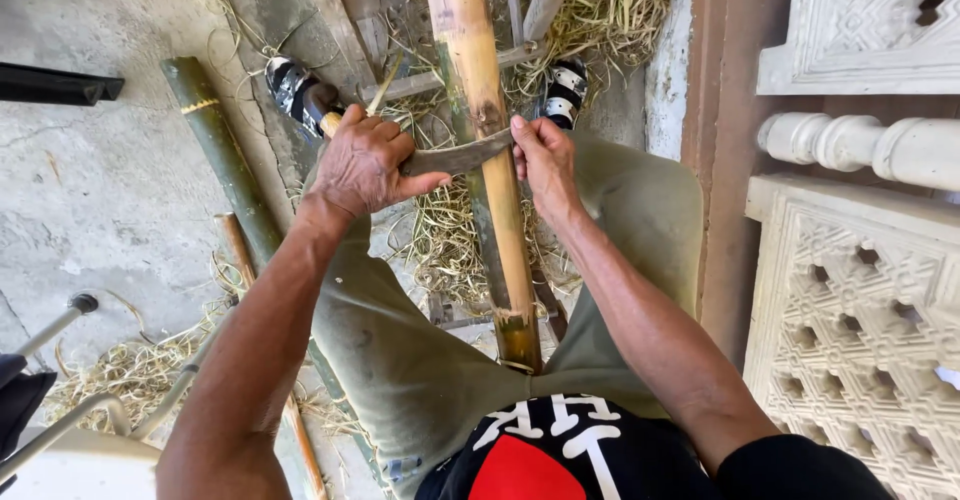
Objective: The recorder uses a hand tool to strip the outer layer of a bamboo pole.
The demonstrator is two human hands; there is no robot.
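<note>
Yellow bamboo pole [478, 80] runs from the top centre of the frame down between the person's knees, its lower end near the waist. A curved dark blade [455, 156] lies across the pole at mid-frame; the left hand [362, 165] is closed around its wooden handle, and the right hand [543, 155] pinches the blade's tip against the pole's right side. Straw-like shavings [450, 235] litter the ground under the pole and at the upper right. 1 green bamboo length [215, 150] lies left of the legs. Carved white panels [860, 330] fill the right edge. No containers are visible.
</note>
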